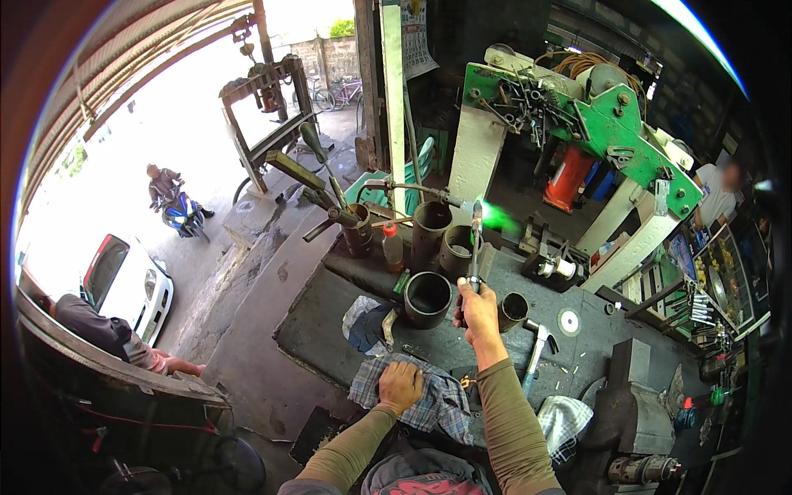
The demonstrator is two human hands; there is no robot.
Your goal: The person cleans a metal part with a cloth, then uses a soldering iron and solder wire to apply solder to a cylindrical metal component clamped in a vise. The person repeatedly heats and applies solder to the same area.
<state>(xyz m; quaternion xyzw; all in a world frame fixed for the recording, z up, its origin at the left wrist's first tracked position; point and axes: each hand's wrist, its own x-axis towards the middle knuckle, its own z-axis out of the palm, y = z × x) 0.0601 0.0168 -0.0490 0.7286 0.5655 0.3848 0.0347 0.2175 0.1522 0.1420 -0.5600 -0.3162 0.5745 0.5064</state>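
The right hand (478, 313) has its grip closed around the handle of a slim long-handled tool (473, 266), which stands nearly upright over the far part of the bench (318, 320), its upper end beside a nozzle (450, 198) and a bright green glow (500, 218). Whether that glow is a flame, and whether the tool's tip pinches anything, I cannot tell. The left hand (401, 386) lies with fingers curled on a plaid cloth (445, 404) at the bench's near edge; I cannot tell if its grip pinches the fabric. If the glow is a flame, heat could creep down the tool to the fingers, and a loosened grip could drop it onto the wide dark cup (428, 300) or the small cup (513, 308) on either side of the hand. A hot piece falling toward the near edge could scorch the cloth, while the red-capped bottle (393, 251), near the far-left edge, would be a worry should its liquid burn. Swinging the right sleeve (513, 425) outward could knock the hammer (535, 361) lying just beside it.
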